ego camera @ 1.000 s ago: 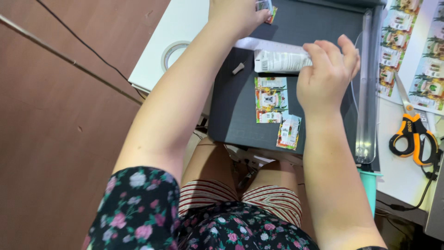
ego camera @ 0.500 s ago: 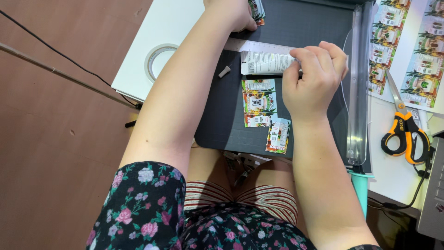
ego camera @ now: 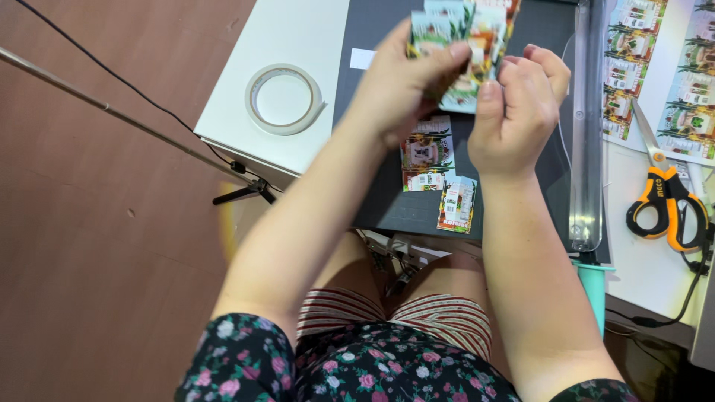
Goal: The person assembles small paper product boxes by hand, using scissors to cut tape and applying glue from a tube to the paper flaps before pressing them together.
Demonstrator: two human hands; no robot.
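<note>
Pinching a printed card (ego camera: 465,45), left hand (ego camera: 406,82) and right hand (ego camera: 514,119) raised.

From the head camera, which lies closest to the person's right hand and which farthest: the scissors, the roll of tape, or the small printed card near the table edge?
Measured from the right hand:
1. Small printed card, just below the hand, on the dark mat near the table's front edge.
2. Scissors, off to the right on the white table, orange and black handles.
3. Roll of tape, far left on the white table, beyond the left hand.
</note>
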